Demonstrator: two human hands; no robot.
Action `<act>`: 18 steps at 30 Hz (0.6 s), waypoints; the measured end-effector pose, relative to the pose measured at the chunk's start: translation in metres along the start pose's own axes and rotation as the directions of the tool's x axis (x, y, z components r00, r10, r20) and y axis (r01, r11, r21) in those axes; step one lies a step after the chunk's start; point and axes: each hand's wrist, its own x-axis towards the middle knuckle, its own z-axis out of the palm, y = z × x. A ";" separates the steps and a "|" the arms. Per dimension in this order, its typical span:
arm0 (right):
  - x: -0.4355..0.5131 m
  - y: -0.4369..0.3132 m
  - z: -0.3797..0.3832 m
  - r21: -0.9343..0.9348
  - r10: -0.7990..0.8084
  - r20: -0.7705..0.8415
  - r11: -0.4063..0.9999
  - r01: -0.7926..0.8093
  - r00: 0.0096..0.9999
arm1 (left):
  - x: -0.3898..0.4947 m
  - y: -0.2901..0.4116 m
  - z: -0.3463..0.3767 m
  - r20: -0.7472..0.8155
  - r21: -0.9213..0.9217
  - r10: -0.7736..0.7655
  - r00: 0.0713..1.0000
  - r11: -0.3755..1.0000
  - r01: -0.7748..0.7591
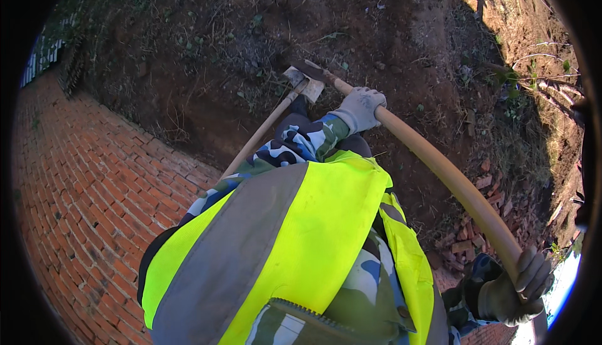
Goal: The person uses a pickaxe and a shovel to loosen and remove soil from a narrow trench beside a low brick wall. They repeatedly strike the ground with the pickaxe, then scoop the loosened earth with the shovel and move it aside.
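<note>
A long wooden handle (437,161) runs diagonally from the upper middle to the lower right. My left hand (360,109), in a pale work glove, is closed round it near the tool's dark metal head (308,69). Towards the other end, my right hand (515,288), also gloved, grips the same handle. A second tool's wooden handle (263,131) slants down behind my left sleeve. Beside the first head lies a flat, pale, dirty metal blade (312,89); the two heads overlap, and their exact shapes are hard to tell. My dark shoe (298,105) shows just below them.
Bare brown soil (225,128) with weeds and dry grass stretches ahead. Red brick paving (108,194) covers the left side. Broken bricks (470,239) are heaped at the right, above my right hand. Thin leafy branches (550,81) reach in at the right rim.
</note>
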 end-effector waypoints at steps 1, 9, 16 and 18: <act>0.003 -0.004 0.002 0.047 -0.053 -0.016 0.997 0.054 0.998 | 0.002 -0.003 0.000 0.016 0.070 -0.077 0.997 0.995 0.075; 0.008 0.030 0.067 0.268 -0.176 -0.009 0.948 0.172 0.984 | -0.001 -0.032 0.027 -0.131 -0.046 0.024 0.991 0.998 -0.030; 0.003 0.062 0.065 0.129 -0.120 -0.013 0.984 0.120 0.993 | 0.022 -0.077 0.035 0.040 -0.029 0.040 0.998 0.999 -0.038; 0.005 0.057 0.060 0.158 -0.063 -0.223 0.982 0.100 0.973 | 0.028 -0.067 0.041 0.066 -0.039 0.088 0.994 0.996 -0.085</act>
